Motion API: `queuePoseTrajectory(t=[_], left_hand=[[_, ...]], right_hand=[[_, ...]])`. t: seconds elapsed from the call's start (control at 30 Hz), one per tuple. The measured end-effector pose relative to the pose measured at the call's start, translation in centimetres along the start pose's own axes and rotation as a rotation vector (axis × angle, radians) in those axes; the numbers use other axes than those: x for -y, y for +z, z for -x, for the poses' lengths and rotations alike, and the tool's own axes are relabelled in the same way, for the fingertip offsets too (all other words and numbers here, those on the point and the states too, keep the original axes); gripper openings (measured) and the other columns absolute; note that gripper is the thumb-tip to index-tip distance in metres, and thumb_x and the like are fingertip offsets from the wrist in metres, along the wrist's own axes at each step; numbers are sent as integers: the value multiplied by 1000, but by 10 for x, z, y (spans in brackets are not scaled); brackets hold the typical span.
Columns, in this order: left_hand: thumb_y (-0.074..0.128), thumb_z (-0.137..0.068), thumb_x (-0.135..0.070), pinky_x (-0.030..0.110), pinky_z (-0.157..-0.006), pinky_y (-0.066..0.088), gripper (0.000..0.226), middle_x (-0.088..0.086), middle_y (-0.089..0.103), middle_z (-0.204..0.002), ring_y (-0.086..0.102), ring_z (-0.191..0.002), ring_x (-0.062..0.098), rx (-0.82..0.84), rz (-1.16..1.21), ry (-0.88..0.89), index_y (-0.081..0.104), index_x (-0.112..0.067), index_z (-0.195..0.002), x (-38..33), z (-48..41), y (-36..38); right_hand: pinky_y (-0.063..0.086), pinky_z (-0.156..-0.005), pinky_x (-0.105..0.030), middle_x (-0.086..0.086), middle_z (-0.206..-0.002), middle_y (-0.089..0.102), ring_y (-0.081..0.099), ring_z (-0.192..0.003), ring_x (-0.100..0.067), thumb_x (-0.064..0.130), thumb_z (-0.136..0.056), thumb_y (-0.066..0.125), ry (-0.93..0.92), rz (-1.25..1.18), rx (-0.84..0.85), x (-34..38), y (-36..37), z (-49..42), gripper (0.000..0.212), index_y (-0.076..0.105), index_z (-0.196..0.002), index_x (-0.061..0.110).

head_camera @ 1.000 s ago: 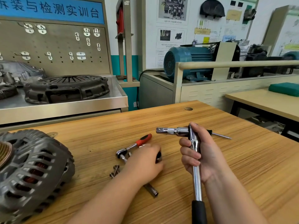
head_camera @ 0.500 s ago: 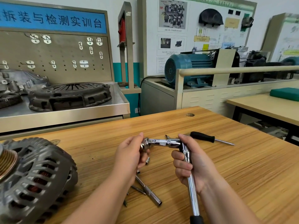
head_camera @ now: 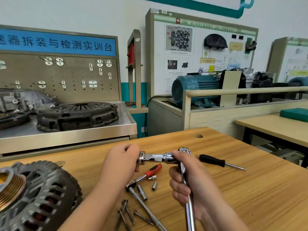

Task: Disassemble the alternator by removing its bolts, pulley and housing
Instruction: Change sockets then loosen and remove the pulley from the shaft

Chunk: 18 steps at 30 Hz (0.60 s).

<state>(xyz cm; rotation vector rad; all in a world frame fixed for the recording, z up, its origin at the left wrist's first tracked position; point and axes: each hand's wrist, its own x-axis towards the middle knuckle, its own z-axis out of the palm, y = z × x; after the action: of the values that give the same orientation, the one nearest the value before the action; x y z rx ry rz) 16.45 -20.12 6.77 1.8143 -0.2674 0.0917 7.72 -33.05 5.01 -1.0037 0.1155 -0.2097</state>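
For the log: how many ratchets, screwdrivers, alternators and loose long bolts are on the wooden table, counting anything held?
Ratchets: 2, the chrome ratchet held by left hand and right hand, and the red-handled ratchet
Screwdrivers: 1, the black-handled screwdriver
Alternator: 1
Long bolts: 4
Total: 8

There is just one camera, worn on the person's head. It looks forward and down at the wooden table (head_camera: 260, 197) from its near edge. The left hand (head_camera: 123, 162) and right hand (head_camera: 198, 179) show close up above it. Past its far edge stand a metal bench (head_camera: 66, 140) and the wall (head_camera: 75, 12).
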Motion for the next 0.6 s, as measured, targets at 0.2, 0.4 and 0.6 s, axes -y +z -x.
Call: queuePoseTrajectory(t=[0.2,0.4,0.6], left_hand=[[40,-89,-14,16,-35,18,32,3,47,-44,25,-25,4,-15,46,52,46,-12,-57,-22,5,-29],[42,-87,-14,19,-34,20,29,7,47,-51,26,-25,4,-125,64,125,43,-12,-57,-57,19,-71],[41,-96,-20,15,-37,19,32,5,49,-44,26,-26,11,36,53,77,46,-6,-67,-48,43,-124]], right_hand=[[18,-32,-14,-1,-49,37,24,-31,-9,29,-84,65,-79,57,16,9,33,11,23,45,-86,16],[21,-32,-14,1,-47,37,25,-30,-8,29,-89,60,-176,121,102,24,85,26,21,44,-90,16],[24,-32,-15,0,-49,41,29,-31,-9,28,-89,63,-148,239,199,14,119,38,19,47,-86,17]])
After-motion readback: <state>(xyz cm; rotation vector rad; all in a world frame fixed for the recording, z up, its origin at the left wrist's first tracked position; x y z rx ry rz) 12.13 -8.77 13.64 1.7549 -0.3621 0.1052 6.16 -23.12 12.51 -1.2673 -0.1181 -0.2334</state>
